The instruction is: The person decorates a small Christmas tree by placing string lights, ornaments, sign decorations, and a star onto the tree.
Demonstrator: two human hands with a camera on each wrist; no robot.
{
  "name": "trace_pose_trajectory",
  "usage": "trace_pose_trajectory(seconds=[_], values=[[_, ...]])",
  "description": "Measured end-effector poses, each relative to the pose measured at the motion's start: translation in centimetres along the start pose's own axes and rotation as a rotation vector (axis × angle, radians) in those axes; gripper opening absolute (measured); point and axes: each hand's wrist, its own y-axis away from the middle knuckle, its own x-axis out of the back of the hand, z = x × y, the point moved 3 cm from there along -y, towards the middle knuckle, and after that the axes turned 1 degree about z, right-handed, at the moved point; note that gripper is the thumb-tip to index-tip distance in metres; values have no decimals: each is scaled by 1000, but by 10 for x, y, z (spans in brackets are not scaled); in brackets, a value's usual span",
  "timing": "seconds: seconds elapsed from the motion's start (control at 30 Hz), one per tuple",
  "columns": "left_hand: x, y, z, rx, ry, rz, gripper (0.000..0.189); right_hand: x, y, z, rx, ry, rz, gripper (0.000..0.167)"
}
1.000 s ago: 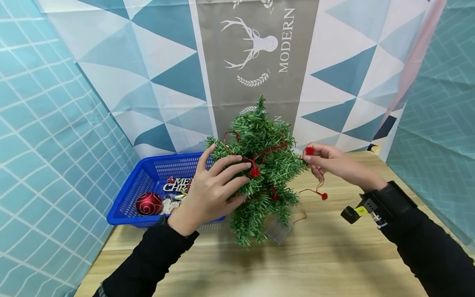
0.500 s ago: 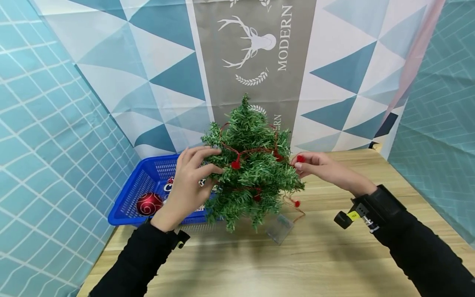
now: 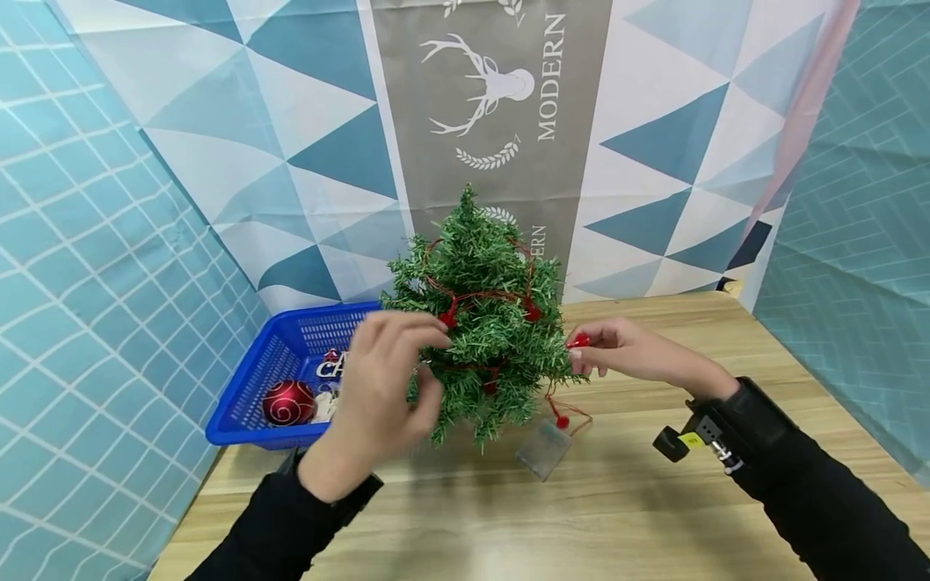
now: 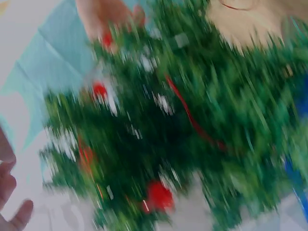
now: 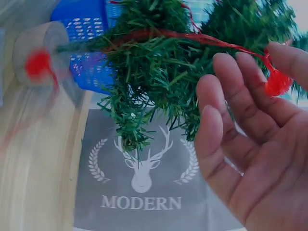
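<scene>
A small green artificial Christmas tree stands in the middle of the head view. A thin red pom-pom garland winds across its branches. My right hand is at the tree's right side and pinches the garland at a red pom-pom, the other fingers loosely bent. Another pom-pom hangs lower right on its string. My left hand, blurred, is at the tree's left, fingers bent; its fingers show apart with nothing between them in the left wrist view.
A blue plastic basket stands left of the tree, holding a shiny red ball and white lettering. A clear flat plastic piece lies on the wooden table. Patterned cloth hangs behind.
The tree has shifted left in the head view. My right hand has moved left and down with the pom-pom. My left hand has left the front branches and moved leftward, then lower.
</scene>
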Motion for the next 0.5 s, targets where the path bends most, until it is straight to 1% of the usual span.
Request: trace_pose_trajectory(seconds=[0.03, 0.07, 0.1, 0.13, 0.2, 0.27, 0.37, 0.43, 0.5], values=[[-3, -2, 6, -41, 10, 17, 38, -3, 0, -1, 2, 29, -3, 17], [-6, -4, 12, -71, 11, 14, 36, -5, -1, -3, 9, 60, -2, 16], [-10, -5, 16, -97, 5, 1, 34, -7, -2, -4, 18, 88, 4, 16], [-13, -6, 20, -107, -2, -26, 32, -10, -4, -5, 22, 117, 17, 15], [-19, -7, 24, -109, -21, -77, 28, -14, -6, -6, 26, 165, 48, 16], [-21, -9, 25, -100, -38, -106, 25, -18, -8, -6, 5, 192, 70, 17], [-20, -9, 23, -86, -35, -110, 25, -21, -5, -2, -31, 211, 87, 14], [-17, -9, 21, -80, -38, -107, 24, -19, 1, 3, -55, 205, 93, 21], [-14, -8, 18, -75, -47, -104, 23, -16, 9, 8, -53, 192, 98, 28]])
